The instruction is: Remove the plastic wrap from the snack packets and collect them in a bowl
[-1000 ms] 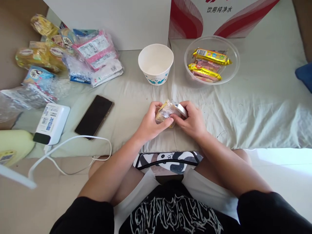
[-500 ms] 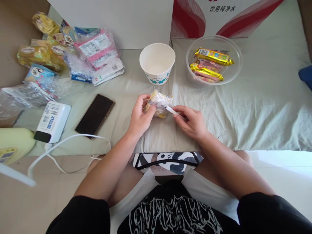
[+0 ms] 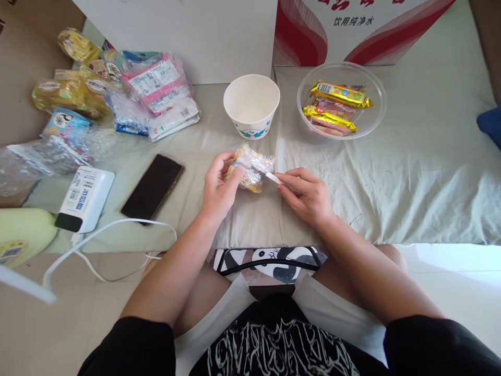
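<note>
The person sits over a pale sheet (image 3: 391, 177) with both hands close together above it. The left hand (image 3: 219, 185) is closed around a small snack in crinkly clear wrapping (image 3: 250, 167), thumb on top and fingers curled beneath, holding it just in front of the white paper bowl (image 3: 251, 104). The right hand (image 3: 307, 193) pinches a thin white strip (image 3: 273, 178) between thumb and forefinger, its far end touching the wrapper's edge. A second ago the two hands were clamped together on the packet; now they have drawn apart, the left carrying the packet up and away while the right keeps only the strip, so the wrapper looks to be coming open. Beyond the bowl, a clear plastic dish (image 3: 378, 112) holds yellow snack bars (image 3: 340, 94). A phone (image 3: 152, 187) lies off to the left.
</note>
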`<state>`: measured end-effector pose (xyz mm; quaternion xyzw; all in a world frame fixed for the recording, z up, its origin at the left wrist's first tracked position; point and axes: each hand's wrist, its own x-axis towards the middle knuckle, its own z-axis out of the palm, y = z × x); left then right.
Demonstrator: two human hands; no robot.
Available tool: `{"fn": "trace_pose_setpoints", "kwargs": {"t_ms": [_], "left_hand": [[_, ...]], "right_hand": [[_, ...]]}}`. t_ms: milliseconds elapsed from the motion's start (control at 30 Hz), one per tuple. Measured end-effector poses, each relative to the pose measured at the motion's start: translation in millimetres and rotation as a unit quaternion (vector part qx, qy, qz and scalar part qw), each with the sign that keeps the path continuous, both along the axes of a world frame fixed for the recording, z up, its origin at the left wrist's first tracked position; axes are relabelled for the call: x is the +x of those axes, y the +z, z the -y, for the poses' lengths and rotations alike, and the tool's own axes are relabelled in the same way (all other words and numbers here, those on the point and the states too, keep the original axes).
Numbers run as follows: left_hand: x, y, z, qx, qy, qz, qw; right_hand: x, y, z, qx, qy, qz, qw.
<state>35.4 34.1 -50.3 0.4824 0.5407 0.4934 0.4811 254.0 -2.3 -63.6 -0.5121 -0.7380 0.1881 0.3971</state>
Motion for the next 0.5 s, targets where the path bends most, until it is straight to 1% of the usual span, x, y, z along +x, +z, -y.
{"fn": "trace_pose_setpoints", "kwargs": {"t_ms": [133, 200, 267, 333, 367, 433, 500], "left_hand": [[-13.4, 9.0, -11.8, -0.032, 0.064, 0.070, 0.995], [-18.0, 12.7, -15.0, -0.035, 0.073, 0.087, 0.993], [-17.2, 11.9, -13.4, -0.039, 0.066, 0.089, 0.993], [-11.0, 7.3, -6.6, -0.046, 0.033, 0.070, 0.996], [-6.9, 4.5, -1.8, -0.046, 0.003, 0.053, 0.998], [0.6, 0.7, 8.5, -0.032, -0.083, 0.002, 0.996], [3.8, 0.4, 16.4, 0.012, -0.163, -0.089, 0.983]], "right_hand": [[10.2, 1.6, -2.2, 0.018, -0.005, 0.032, 0.999], [18.8, 3.4, -4.4, 0.020, -0.025, 0.056, 0.998], [27.7, 4.6, -7.5, 0.022, -0.065, 0.089, 0.994], [34.5, 4.5, -10.9, 0.020, -0.104, 0.130, 0.986], [36.8, 4.2, -12.4, 0.018, -0.116, 0.153, 0.981], [38.7, 3.7, -14.3, 0.021, -0.133, 0.194, 0.972], [37.6, 4.4, -13.8, 0.047, -0.139, 0.199, 0.969]]}}
